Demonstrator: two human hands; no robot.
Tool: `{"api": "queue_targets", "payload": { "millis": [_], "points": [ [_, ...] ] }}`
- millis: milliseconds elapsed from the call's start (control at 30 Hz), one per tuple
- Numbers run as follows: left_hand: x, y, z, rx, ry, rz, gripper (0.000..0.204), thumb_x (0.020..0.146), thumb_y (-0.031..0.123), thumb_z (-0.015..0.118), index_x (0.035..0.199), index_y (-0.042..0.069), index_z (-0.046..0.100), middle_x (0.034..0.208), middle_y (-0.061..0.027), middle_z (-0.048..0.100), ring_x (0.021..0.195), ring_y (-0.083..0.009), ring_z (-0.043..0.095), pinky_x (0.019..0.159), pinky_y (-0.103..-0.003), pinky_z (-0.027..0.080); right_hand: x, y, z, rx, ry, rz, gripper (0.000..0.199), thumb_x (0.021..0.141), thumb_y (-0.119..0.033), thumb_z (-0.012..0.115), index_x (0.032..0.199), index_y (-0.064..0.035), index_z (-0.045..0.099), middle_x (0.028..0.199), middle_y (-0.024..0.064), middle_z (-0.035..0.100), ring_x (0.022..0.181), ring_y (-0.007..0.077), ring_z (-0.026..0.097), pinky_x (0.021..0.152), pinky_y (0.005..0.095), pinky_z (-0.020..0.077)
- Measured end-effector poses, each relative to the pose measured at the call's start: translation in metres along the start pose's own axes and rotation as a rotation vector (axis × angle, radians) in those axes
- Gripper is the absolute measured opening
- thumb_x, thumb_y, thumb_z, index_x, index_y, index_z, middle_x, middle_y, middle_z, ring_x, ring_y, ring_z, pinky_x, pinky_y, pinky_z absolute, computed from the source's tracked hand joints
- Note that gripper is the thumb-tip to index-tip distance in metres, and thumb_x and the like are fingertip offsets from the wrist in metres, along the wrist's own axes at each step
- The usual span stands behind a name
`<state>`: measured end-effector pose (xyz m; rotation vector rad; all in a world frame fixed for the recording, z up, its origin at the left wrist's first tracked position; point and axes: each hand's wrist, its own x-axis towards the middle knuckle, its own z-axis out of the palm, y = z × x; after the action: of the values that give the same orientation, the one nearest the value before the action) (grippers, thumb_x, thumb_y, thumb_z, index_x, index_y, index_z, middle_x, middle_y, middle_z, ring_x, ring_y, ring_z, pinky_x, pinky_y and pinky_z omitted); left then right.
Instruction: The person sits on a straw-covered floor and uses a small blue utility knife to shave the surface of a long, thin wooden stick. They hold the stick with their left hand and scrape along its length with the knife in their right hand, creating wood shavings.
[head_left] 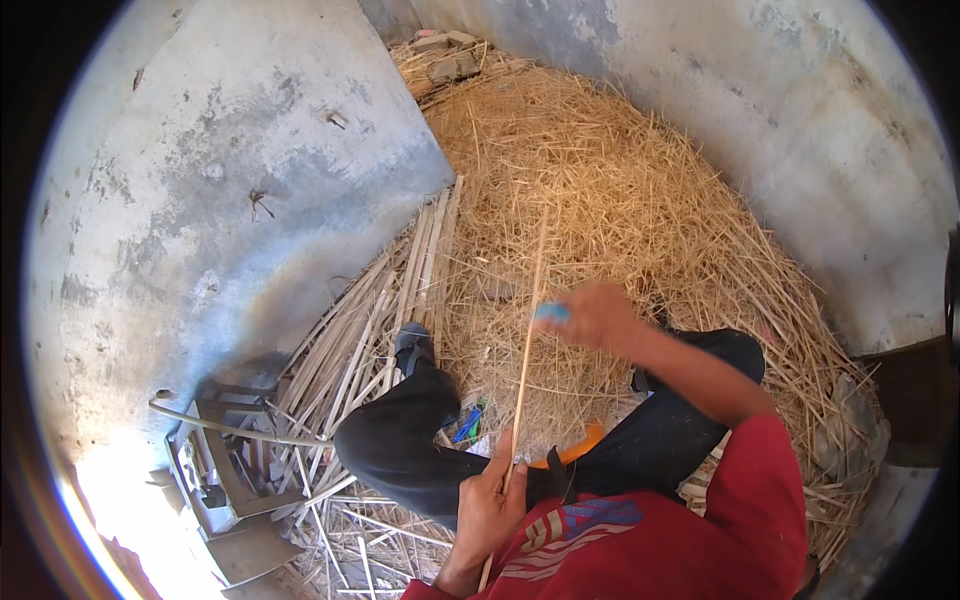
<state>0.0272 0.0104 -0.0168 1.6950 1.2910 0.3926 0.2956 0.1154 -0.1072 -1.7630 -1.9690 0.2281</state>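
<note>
Both hands grip one thin stick [528, 340]: left hand [490, 500] low, right hand [592, 315] raised.

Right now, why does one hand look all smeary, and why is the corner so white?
In the head view, the right hand is smeared by motion blur, while the left hand gripping the thin stick looks sharper; the lower-left corner is washed out by sunlight glare on the wall; the fisheye lens bends the edges and leaves a dark rim.

Dry matt straw heap [620, 200]; smooth cane strip [530, 330]
</note>
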Motion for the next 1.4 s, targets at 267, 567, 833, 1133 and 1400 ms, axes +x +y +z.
{"api": "queue_targets", "payload": {
  "millis": [267, 567, 833, 1133, 1400],
  "points": [
    [-0.014, 0.005, 0.002, -0.01, -0.064, 0.044, 0.045, 0.089, 0.007, 0.057, 0.132, -0.002, 0.048, 0.073, -0.0215, 0.063, 0.054, -0.0151, 0.062, 0.052, -0.028, 0.047, 0.039, 0.086, -0.015, -0.278, 0.072, 0.229, 0.071, 0.084, -0.077, 0.036, 0.057, -0.0144, 0.056, 0.042, -0.0019, 0.037, 0.036, 0.013, 0.035, 0.036, 0.0295, 0.031],
    [0.004, -0.027, -0.01, -0.887, -0.257, -0.268, 0.045, 0.1, 0.017, 0.045, 0.142, 0.005, 0.037, 0.052, 0.0063, 0.037, 0.041, -0.0028, 0.031, 0.048, -0.019, 0.032, 0.003, 0.036, -0.026, 0.042, 0.211, 0.155, 0.066, 0.087, -0.068, 0.045, 0.052, -0.0125, 0.049, 0.045, 0.0047, 0.048, 0.04, 0.0181, 0.047, 0.04, 0.0359, 0.0373],
    [0.006, -0.016, -0.005, -1.016, -0.319, -0.243, 0.048, 0.102, 0.028, 0.04, 0.144, 0.005, 0.034, 0.049, 0.0048, 0.033, 0.039, -0.0047, 0.029, 0.044, -0.019, 0.029, 0.007, -0.013, -0.028, -0.036, 0.075, -0.012, 0.066, 0.077, -0.074, 0.053, 0.056, -0.012, 0.057, 0.046, 0.0061, 0.05, 0.041, 0.0241, 0.054, 0.039, 0.0368, 0.0397],
    [0.011, -0.013, -0.001, -0.665, -0.2, -0.18, 0.046, 0.099, 0.014, 0.047, 0.142, -0.001, 0.036, 0.064, 0.0058, 0.047, 0.053, 0.001, 0.037, 0.047, -0.014, 0.029, -0.011, -0.029, -0.016, -0.052, -0.019, -0.196, 0.071, 0.078, -0.077, 0.047, 0.061, -0.0094, 0.061, 0.045, 0.0075, 0.051, 0.039, 0.0255, 0.053, 0.038, 0.0381, 0.04],
    [0.009, -0.002, 0.001, -0.66, -0.157, -0.217, 0.047, 0.097, 0.013, 0.052, 0.14, -0.001, 0.04, 0.077, 0.0068, 0.047, 0.064, 0.0016, 0.036, 0.054, -0.015, 0.026, -0.009, -0.014, 0.0, -0.037, 0.053, -0.054, 0.07, 0.08, -0.076, 0.045, 0.053, -0.0125, 0.053, 0.042, 0.004, 0.046, 0.036, 0.0211, 0.048, 0.036, 0.0349, 0.037]
  ]
}}
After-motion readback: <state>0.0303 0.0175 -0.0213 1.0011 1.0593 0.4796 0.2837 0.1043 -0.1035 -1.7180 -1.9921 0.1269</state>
